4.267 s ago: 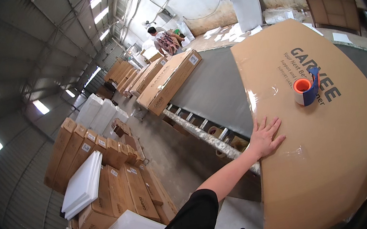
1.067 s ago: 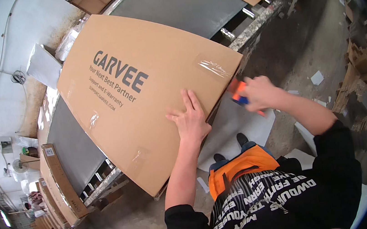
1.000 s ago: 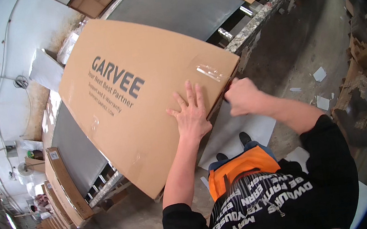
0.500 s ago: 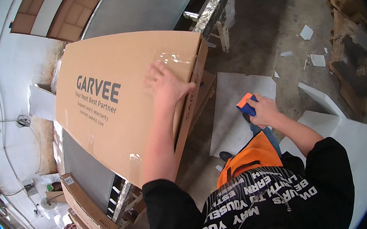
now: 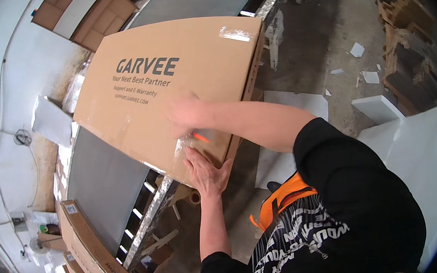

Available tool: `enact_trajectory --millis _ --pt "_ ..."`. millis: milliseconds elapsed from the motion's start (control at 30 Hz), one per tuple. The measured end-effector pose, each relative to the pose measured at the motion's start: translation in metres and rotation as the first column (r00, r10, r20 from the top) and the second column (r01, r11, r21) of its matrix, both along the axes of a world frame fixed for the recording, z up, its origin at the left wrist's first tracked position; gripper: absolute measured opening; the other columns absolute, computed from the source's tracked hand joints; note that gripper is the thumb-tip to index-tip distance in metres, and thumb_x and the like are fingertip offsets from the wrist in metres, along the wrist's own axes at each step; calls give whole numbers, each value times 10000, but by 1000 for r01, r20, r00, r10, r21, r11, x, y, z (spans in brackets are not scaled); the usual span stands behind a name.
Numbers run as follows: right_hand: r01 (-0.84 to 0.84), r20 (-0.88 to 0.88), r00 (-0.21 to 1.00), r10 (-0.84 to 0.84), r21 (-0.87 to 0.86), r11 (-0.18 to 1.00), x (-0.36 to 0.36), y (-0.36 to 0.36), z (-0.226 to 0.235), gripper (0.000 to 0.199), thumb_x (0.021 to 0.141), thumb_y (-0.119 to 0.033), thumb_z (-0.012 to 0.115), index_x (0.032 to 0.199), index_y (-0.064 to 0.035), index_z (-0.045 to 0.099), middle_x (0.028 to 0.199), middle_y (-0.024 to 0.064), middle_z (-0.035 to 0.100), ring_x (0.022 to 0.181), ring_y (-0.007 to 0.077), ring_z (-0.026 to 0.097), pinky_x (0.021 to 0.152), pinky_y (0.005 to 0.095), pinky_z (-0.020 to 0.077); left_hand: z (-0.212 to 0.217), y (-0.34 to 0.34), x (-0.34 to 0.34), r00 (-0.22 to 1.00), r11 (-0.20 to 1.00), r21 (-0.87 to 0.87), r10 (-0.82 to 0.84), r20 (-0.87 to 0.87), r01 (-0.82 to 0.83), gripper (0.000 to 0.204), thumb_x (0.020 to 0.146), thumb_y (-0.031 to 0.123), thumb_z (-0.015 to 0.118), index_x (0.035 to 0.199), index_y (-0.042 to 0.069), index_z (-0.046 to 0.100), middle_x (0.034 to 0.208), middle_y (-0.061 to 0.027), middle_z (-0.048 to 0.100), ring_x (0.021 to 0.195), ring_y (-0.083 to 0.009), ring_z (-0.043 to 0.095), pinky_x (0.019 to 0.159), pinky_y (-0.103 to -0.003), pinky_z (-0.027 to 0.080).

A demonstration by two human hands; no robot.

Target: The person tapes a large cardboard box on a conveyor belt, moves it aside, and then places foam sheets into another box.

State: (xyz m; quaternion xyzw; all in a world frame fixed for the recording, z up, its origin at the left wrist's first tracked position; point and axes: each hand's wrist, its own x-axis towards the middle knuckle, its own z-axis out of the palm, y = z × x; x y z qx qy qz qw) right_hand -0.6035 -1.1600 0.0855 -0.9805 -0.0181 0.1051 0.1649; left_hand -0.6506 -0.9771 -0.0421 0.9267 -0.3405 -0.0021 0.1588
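Observation:
A large flat cardboard carton (image 5: 208, 56) with dark print on top lies across the grey conveyor. My left hand (image 5: 208, 177) rests on its near right corner, fingers stretched on the top and the thumb toward the side edge. Just beyond it, my right hand (image 5: 185, 113), smeared by motion, is closed low over the carton top. An orange end of a tape dispenser (image 5: 200, 137) shows beneath this hand; the rest is hidden. Shiny clear tape (image 5: 179, 148) lies by the left fingertips, and another clear strip (image 5: 234, 33) crosses the far right corner.
The conveyor belt (image 5: 104, 183) runs along a metal rail (image 5: 150, 221). More long cartons (image 5: 93, 250) stand at the lower left. White foam sheets (image 5: 427, 149) lie at the right, with scraps on the floor and a cardboard pile (image 5: 410, 53) beyond.
My right hand has swung from beside the carton onto its top with the tape dispenser. My left hand has moved from the far right part to the near corner. The view has shifted.

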Motion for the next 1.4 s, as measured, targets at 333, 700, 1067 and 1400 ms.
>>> enact_trajectory --millis 333,700,1067,1400 --pt "-508 -227 854 467 -177 843 -129 26 -215 285 658 -277 703 916 -163 746 917 28 691 932 278 665 745 391 530 11 3 -3 999 996 85 -17 48 12 1114 677 398 833 1438 -130 213 1461 -326 348 1318 -473 404 1137 -507 298" --pt "273 -213 796 -566 962 22 -119 -413 -175 701 591 -115 593 1259 96 559 1045 142 671 900 165 646 846 276 517 4 32 -7 968 974 224 -66 241 10 960 738 503 757 1362 -135 404 1331 -334 510 1255 -501 481 1093 -560 352" --pt "357 -358 932 50 933 35 -151 -365 -174 485 752 -246 749 1158 -46 573 1068 135 637 977 269 601 875 392 480 45 1 -7 985 874 466 167 -29 -135 902 701 453 793 1352 -78 464 1328 -315 525 1244 -463 508 1058 -526 396" --pt "431 -438 726 -530 890 -146 -133 -183 -160 618 674 -149 748 1254 13 606 1075 177 659 897 230 685 798 288 511 39 -456 103 93 -50 721 -983 -158 691 227 775 328 669 937 208 771 1170 -18 644 990 -199 650 1069 -481 356"
